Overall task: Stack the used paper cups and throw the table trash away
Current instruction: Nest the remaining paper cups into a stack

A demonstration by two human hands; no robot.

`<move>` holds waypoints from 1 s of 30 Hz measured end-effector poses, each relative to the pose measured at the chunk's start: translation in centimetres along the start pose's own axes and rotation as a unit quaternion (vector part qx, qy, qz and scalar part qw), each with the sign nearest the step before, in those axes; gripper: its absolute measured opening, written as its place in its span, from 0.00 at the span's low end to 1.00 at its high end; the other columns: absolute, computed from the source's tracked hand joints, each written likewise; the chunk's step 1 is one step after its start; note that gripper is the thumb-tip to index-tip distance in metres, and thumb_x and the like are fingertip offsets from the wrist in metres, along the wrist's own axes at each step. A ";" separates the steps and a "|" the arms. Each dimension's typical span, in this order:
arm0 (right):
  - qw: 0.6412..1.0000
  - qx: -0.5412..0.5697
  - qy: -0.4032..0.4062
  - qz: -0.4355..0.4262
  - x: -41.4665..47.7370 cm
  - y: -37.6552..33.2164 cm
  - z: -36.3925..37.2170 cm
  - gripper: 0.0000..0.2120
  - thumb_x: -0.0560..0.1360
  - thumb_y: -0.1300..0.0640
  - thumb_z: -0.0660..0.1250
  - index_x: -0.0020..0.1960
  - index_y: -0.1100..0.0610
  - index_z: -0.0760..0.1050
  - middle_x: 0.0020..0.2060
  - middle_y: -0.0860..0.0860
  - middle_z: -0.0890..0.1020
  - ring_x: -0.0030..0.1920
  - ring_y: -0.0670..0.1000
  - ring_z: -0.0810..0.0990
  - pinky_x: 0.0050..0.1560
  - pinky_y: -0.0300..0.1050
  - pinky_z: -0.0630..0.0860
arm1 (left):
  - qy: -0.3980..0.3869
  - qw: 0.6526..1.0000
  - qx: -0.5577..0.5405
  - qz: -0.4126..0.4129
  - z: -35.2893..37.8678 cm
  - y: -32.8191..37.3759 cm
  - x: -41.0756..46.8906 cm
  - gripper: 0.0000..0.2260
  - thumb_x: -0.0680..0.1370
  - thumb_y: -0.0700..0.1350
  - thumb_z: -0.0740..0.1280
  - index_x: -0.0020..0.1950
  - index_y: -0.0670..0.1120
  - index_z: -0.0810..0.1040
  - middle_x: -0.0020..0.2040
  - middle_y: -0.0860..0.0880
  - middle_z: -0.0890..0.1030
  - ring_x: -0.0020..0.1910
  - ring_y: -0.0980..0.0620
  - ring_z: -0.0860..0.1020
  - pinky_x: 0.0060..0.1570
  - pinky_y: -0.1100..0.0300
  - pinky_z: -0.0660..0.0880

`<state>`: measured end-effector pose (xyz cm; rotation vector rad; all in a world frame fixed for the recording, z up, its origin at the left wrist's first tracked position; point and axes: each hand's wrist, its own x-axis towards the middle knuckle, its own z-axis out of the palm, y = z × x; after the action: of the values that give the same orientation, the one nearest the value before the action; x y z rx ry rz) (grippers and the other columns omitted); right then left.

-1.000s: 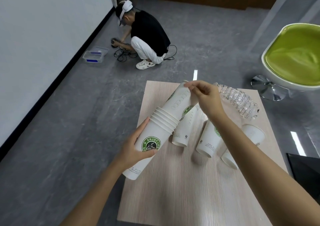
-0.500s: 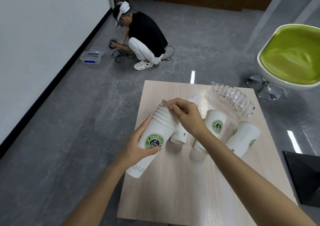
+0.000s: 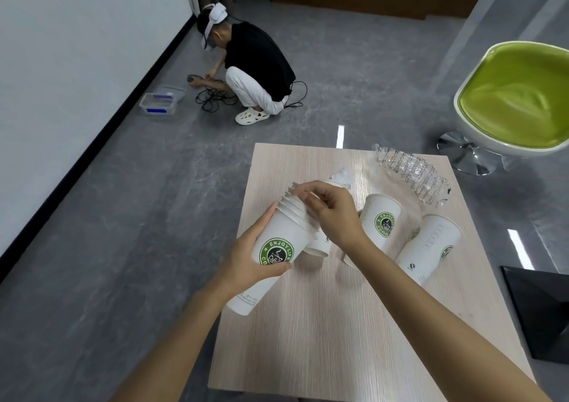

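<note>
My left hand (image 3: 252,257) grips a tilted stack of white paper cups (image 3: 278,246) with green logos, held above the left edge of the wooden table (image 3: 323,334). My right hand (image 3: 334,215) is at the stack's mouth, thumb and fingers curled on the top rims. Another cup (image 3: 320,244) lies on its side behind the stack, mostly hidden. Two more cups (image 3: 381,220) (image 3: 431,247) lie on the table to the right. A crushed clear plastic bottle (image 3: 412,173) and a crumpled white scrap (image 3: 341,176) sit at the far side.
A green and white swivel chair (image 3: 517,93) stands at the right rear. A black object (image 3: 542,312) sits on the floor beside the table's right edge. A person (image 3: 255,69) crouches on the grey floor near cables and a clear plastic box (image 3: 161,102).
My right hand has pushed the cup that stuck out of the stack down into it, and the stack is now shorter. My left hand has kept its hold on the stack.
</note>
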<state>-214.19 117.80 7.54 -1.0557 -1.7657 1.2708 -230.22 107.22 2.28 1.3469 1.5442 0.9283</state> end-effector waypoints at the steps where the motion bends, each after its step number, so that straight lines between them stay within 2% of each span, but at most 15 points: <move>1: 1.000 -0.006 0.005 0.001 0.0 0.0 0.1 0.13 0.78 0.64 0.63 0.43 0.49 0.80 0.45 0.45 0.83 0.51 0.46 0.81 0.57 0.45 0.75 | 0.004 1.000 0.004 0.000 0.1 0.0 0.2 0.48 0.67 0.44 0.80 0.77 0.63 0.55 0.66 0.56 0.73 0.53 0.56 0.79 0.44 0.64 0.79; 5: 1.000 -0.005 0.005 0.007 0.2 0.1 0.4 0.13 0.78 0.62 0.63 0.43 0.46 0.79 0.45 0.43 0.83 0.51 0.47 0.81 0.56 0.47 0.75 | 0.017 1.000 0.019 0.006 0.1 -0.4 0.8 0.48 0.67 0.47 0.80 0.76 0.67 0.54 0.66 0.56 0.73 0.54 0.54 0.78 0.46 0.62 0.80; 9: 1.000 0.016 -0.011 0.012 0.9 0.4 -0.2 0.08 0.78 0.63 0.64 0.48 0.54 0.81 0.46 0.46 0.83 0.50 0.46 0.80 0.54 0.41 0.74 | 0.017 1.000 0.019 0.006 0.0 -0.3 1.1 0.47 0.68 0.46 0.80 0.76 0.67 0.54 0.65 0.57 0.73 0.53 0.54 0.79 0.46 0.61 0.80; 12: 0.999 0.034 0.017 0.017 1.9 1.1 -1.3 0.07 0.78 0.63 0.64 0.50 0.56 0.80 0.44 0.52 0.83 0.46 0.55 0.80 0.53 0.48 0.76 | 0.017 1.000 0.010 0.003 -0.1 -0.4 1.4 0.47 0.68 0.45 0.79 0.73 0.72 0.53 0.64 0.62 0.71 0.53 0.55 0.79 0.46 0.61 0.80; 17: 0.997 0.033 0.058 0.046 4.1 3.2 -3.5 0.08 0.78 0.66 0.61 0.50 0.61 0.79 0.42 0.60 0.82 0.43 0.54 0.81 0.54 0.54 0.78 | 0.014 1.000 -0.001 -0.014 -0.2 -1.0 1.9 0.46 0.68 0.44 0.79 0.72 0.71 0.54 0.65 0.65 0.70 0.56 0.55 0.78 0.51 0.58 0.80; 22: 0.994 -0.018 0.068 0.088 5.9 5.8 -4.7 0.08 0.78 0.64 0.62 0.48 0.59 0.80 0.41 0.51 0.83 0.43 0.52 0.81 0.53 0.50 0.78 | 0.015 0.999 -0.009 -0.031 -0.4 -1.5 2.7 0.46 0.69 0.44 0.79 0.73 0.70 0.53 0.62 0.71 0.69 0.55 0.60 0.78 0.49 0.62 0.80; 27: 0.988 -0.065 0.077 0.118 7.5 8.2 -5.4 0.08 0.78 0.64 0.62 0.48 0.58 0.80 0.41 0.51 0.82 0.42 0.50 0.80 0.51 0.45 0.78 | 0.012 0.999 -0.012 -0.039 -0.6 -1.9 3.5 0.45 0.70 0.45 0.78 0.73 0.70 0.52 0.64 0.70 0.68 0.54 0.65 0.77 0.47 0.66 0.78; 30: 0.986 -0.095 0.070 0.121 8.4 9.3 -5.6 0.08 0.78 0.63 0.62 0.48 0.58 0.80 0.43 0.50 0.83 0.46 0.51 0.81 0.53 0.46 0.77 | 0.014 0.999 -0.013 -0.044 -0.7 -2.3 3.9 0.45 0.70 0.46 0.78 0.73 0.72 0.52 0.65 0.69 0.69 0.55 0.64 0.77 0.48 0.64 0.79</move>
<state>-210.79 129.28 0.78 -1.4689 -1.7154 1.1536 -231.82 110.80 -0.11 1.2419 1.5943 0.9136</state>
